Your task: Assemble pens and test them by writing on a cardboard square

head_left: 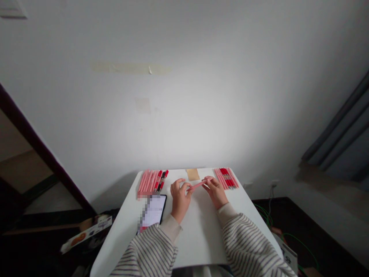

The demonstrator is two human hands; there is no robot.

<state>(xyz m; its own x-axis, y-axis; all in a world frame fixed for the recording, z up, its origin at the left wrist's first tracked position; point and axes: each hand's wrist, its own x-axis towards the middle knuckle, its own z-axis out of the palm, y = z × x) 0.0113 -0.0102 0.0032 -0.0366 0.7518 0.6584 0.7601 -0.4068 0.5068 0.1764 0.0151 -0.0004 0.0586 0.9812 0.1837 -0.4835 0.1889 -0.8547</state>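
A slim pink pen [197, 185] is held between my two hands above the white table [201, 231]. The fingertips of my left hand [180, 195] pinch its near left end, and my right hand [215, 191] grips the far right end. Left of my hands lies a row of pens [150, 181], mostly pink with some red and black ones at its right side. Another row of pink and red pens [226, 178] lies to the right of my right hand. A small tan paper square [193, 174] rests just beyond the held pen.
A phone [155, 209] with a lit screen lies left of my left wrist, partly blurred out. The table's far edge meets a white wall [187, 115]. Green cables [266, 215] run on the floor at right, and a dark curtain [343, 142] hangs there.
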